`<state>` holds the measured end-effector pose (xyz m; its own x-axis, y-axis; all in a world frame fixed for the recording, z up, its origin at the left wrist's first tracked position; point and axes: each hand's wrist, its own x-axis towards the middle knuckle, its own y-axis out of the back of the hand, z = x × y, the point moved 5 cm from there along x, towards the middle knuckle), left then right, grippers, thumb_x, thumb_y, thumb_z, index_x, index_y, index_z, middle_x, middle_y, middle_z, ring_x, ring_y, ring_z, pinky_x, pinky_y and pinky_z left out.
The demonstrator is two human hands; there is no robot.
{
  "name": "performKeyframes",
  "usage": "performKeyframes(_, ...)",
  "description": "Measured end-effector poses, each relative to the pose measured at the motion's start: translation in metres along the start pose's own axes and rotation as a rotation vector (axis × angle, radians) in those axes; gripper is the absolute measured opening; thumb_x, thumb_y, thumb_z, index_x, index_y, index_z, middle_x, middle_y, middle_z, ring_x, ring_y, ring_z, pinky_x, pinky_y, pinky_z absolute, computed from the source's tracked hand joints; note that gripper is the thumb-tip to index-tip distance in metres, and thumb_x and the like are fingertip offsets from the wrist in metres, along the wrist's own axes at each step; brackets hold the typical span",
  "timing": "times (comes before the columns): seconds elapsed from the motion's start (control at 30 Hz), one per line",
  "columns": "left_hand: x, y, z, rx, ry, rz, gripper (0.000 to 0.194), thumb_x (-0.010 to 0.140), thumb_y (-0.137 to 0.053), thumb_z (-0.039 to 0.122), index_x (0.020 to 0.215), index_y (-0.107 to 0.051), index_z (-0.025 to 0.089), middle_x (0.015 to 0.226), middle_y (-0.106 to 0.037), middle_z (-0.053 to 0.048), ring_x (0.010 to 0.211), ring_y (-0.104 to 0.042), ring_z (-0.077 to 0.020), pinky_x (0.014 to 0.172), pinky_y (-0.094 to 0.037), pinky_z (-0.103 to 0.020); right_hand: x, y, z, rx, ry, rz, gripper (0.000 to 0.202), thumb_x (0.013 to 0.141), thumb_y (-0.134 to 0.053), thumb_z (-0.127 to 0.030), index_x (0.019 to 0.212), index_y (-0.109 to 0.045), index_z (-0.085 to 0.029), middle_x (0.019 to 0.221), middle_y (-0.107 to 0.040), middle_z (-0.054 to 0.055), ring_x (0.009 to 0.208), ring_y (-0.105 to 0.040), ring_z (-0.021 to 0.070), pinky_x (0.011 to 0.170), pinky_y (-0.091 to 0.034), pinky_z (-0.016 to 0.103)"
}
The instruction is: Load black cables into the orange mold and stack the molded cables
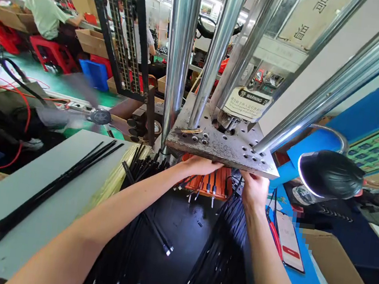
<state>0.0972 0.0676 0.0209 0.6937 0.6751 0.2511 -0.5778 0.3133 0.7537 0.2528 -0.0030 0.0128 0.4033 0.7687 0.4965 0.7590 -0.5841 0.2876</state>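
Note:
Under the steel press plate, an orange mould block holds several short black cable ends in its slots. Two metal pins jut from its front edge. My left hand reaches over the mould's left part, its fingers mostly hidden beneath the plate. At the mould's right edge is my right hand, close to a few black cables; the plate covers its fingertips, so any grip is hidden. A thick bundle of black cables with silvery connectors hangs down toward me on the right. More loose cables lie beside my left forearm.
Steel columns rise around the plate, with a warning label above it. On the left, a grey board carries another cable bundle. A spinning fan stands behind it. A lamp and phone are right. People sit beyond.

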Motion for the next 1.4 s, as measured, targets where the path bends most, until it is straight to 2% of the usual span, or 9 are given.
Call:
performKeyframes(0.13,-0.028,-0.028,0.042,-0.506,-0.137,-0.267,0.036,0.096,-0.044,0.044,0.092,-0.063,0.014,0.084,-0.065,-0.003,0.081,-0.06,-0.0159,0.077,-0.048,-0.027,-0.053,0.048,-0.045,-0.088,0.095,0.134,0.02,0.08,-0.071,-0.034,0.089,-0.075,-0.016,0.079,-0.068,0.004,0.072,-0.062,0.0173,0.067,-0.049,0.031)
performKeyframes(0.27,-0.066,-0.053,0.08,-1.13,-0.086,-0.374,0.054,0.078,-0.063,0.067,0.084,-0.055,0.013,0.073,-0.052,0.002,0.068,-0.048,-0.0099,0.063,-0.04,-0.023,-0.085,0.057,-0.098,-0.289,0.373,0.276,0.012,0.081,-0.072,-0.027,0.09,-0.077,-0.02,0.076,-0.067,0.003,0.069,-0.06,0.0157,0.065,-0.047,0.029)
performKeyframes(0.5,-0.153,-0.047,0.075,-1.498,0.404,-0.539,0.043,0.079,-0.07,0.052,0.089,-0.06,0.012,0.053,-0.041,0.007,0.039,-0.025,-0.0037,0.037,-0.018,-0.019,-0.075,0.035,-0.076,-0.318,0.17,-0.069,0.02,0.085,-0.065,-0.037,0.085,-0.075,-0.019,0.078,-0.067,0.004,0.072,-0.059,0.0171,0.066,-0.045,0.03)
performKeyframes(0.67,-0.253,0.012,0.033,-1.365,0.391,-0.535,0.041,0.088,-0.062,0.049,0.098,-0.064,0.01,0.049,-0.037,0.006,0.039,-0.026,-0.0047,0.037,-0.015,-0.019,-0.107,0.019,-0.026,-0.188,-0.04,-0.337,0.024,0.082,-0.066,-0.042,0.083,-0.074,-0.019,0.066,-0.064,0.001,0.057,-0.055,0.0144,0.055,-0.044,0.026)
performKeyframes(0.83,-0.335,0.091,-0.021,-1.142,0.479,0.06,0.024,0.09,-0.06,0.043,0.1,-0.063,0.021,0.048,-0.04,0.007,0.035,-0.03,-0.0036,0.038,-0.023,-0.015,-0.145,-0.009,0.002,-0.601,-0.093,-0.658,0.021,0.086,-0.058,-0.031,0.087,-0.075,-0.019,0.075,-0.074,0.006,0.066,-0.068,0.0206,0.061,-0.047,0.028)
performKeyframes(0.97,-0.356,0.147,-0.068,-0.588,0.741,0.445,0.032,0.083,-0.063,0.043,0.105,-0.057,0.02,0.065,-0.055,0.004,0.042,-0.04,-0.0068,0.044,-0.031,-0.019,-0.161,-0.047,-0.016,-0.985,0.053,-0.929,0.03,0.095,-0.044,-0.024,0.086,-0.072,-0.019,0.08,-0.074,0.009,0.072,-0.07,0.0228,0.062,-0.043,0.029)
performKeyframes(1.17,-0.354,0.152,-0.132,0.733,1.164,0.02,0.049,0.095,-0.029,0.045,0.112,-0.054,0.006,0.105,-0.064,-0.021,0.095,-0.062,-0.0328,0.077,-0.046,-0.037,-0.182,-0.131,-0.063,-0.67,0.178,-1.178,0.024,0.096,-0.048,-0.029,0.108,-0.066,-0.018,0.108,-0.067,0.01,0.094,-0.066,0.0214,0.076,-0.044,0.029)
performKeyframes(1.27,-0.361,0.126,-0.143,0.826,1.261,-0.151,0.065,0.097,-0.016,0.056,0.124,-0.048,0.007,0.109,-0.063,-0.024,0.102,-0.063,-0.0387,0.081,-0.046,-0.041,-0.183,-0.157,-0.062,-0.581,0.069,-1.206,0.019,0.091,-0.055,-0.027,0.105,-0.065,-0.019,0.109,-0.066,0.007,0.095,-0.065,0.0205,0.077,-0.043,0.029)
performKeyframes(1.4,-0.362,0.112,-0.132,1.009,1.251,-0.128,0.065,0.098,-0.011,0.054,0.121,-0.051,0.008,0.107,-0.061,-0.023,0.096,-0.064,-0.0372,0.076,-0.046,-0.04,-0.194,-0.155,-0.062,-0.513,0.129,-1.282,0.01,0.091,-0.055,-0.024,0.093,-0.064,-0.02,0.094,-0.069,0.003,0.087,-0.063,0.0184,0.071,-0.04,0.028)
